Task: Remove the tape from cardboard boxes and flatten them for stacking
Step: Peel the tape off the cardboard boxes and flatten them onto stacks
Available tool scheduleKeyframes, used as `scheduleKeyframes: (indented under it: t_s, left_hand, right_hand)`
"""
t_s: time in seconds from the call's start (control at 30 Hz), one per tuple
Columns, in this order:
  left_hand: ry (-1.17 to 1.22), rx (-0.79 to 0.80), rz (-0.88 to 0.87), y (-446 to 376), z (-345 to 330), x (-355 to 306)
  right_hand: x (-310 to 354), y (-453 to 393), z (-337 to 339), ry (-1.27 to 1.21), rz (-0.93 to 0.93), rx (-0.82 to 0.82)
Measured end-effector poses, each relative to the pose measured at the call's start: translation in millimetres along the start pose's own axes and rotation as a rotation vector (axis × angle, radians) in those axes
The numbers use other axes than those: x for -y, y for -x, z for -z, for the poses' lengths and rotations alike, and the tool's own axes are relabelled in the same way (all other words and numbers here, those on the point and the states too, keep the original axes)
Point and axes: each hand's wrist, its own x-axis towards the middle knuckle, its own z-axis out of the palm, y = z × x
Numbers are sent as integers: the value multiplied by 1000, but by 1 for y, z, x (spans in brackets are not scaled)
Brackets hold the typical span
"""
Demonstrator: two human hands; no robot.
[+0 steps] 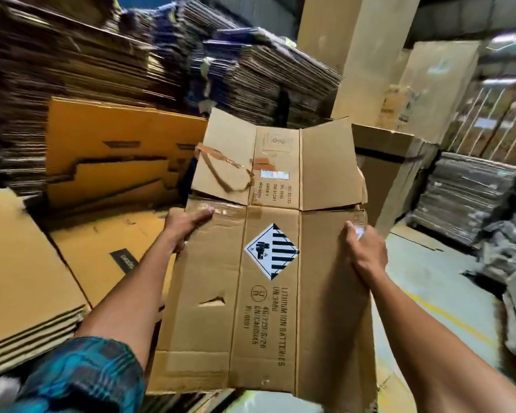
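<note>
A flattened brown cardboard box (268, 308) is held up in front of me, printed with "Lithium Ion Batteries" and a black-and-white hazard diamond (271, 251). My left hand (185, 225) grips its left edge near the fold to the upper flaps. At the right edge my right hand (365, 251) grips the box. The upper flaps stand open, and a loose strip of brown tape (221, 160) clings to the left flap. Clear tape (221, 208) runs along the fold near my left thumb.
Tall piles of flattened cardboard (102, 70) fill the left and back. Flat orange-brown sheets (21, 278) lie stacked at lower left. A large upright box (393, 162) stands behind right, with more stacks (465, 198) and crumpled grey material (513, 263) beyond. Bare concrete floor (423, 308) shows at right.
</note>
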Motion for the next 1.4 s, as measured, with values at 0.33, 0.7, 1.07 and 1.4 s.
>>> scheduleKeyframes:
  t_s: [0.33,0.7,1.07,1.4]
  left_hand:
    - [-41,-217,30,-128,100,19]
    - [-1,-496,305,-226,159,112]
    - [-132,-921,418,-313,191,187]
    - [-665,-612,592,-364,208,260]
  right_hand:
    - [122,-76,-153,-77,70,212]
    - [188,-121,-394,-13,134,530]
    - [245,-160,-635,5,352,883]
    - [215,-135,-770,51,132,1276]
